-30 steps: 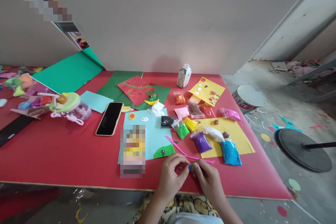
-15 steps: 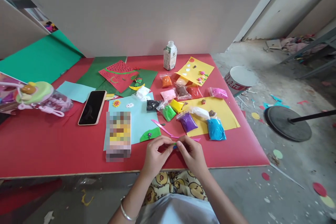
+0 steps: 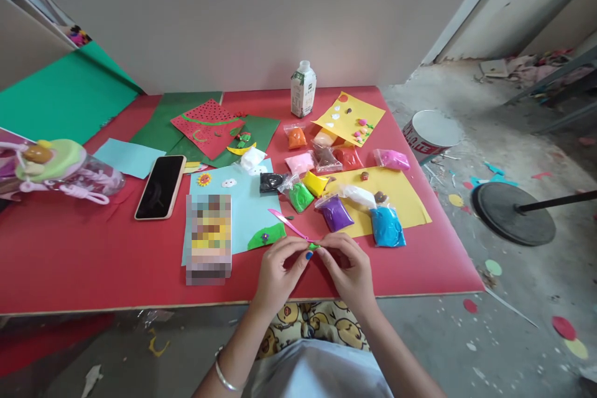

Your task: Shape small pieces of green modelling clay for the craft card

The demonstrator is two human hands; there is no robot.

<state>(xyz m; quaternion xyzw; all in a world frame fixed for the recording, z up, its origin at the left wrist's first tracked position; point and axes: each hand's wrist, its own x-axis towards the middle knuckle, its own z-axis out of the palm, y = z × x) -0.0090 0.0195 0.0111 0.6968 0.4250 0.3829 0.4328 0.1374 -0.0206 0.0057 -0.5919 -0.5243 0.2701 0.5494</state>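
Observation:
Between the fingertips of my left hand (image 3: pixel 283 266) and my right hand (image 3: pixel 346 262) is a small piece of green modelling clay (image 3: pixel 314 247). Both hands pinch it just above the near edge of the red table. A pink plastic clay tool (image 3: pixel 288 222) lies right beyond the fingers, its near part hidden by them. Left of the hands, a light blue sheet (image 3: pixel 247 208) carries a green clay hill (image 3: pixel 267 236) with a purple flower, a sun (image 3: pixel 204 180) and white clouds. Bags of clay lie ahead, among them green (image 3: pixel 300 196), purple (image 3: pixel 336 212) and blue (image 3: pixel 387 226).
A phone (image 3: pixel 161 188) and a blurred-out box (image 3: pixel 209 236) lie to the left, with a clear bottle (image 3: pixel 100 181) farther out. An open carton bottle (image 3: pixel 303 90) stands by the wall. Yellow sheets (image 3: pixel 410 202) lie right; a white bucket (image 3: pixel 431 130) is on the floor.
The fingertips have shifted slightly, and more of the green clay shows between them now. My right hand has moved a little to the right. The view has shifted slightly.

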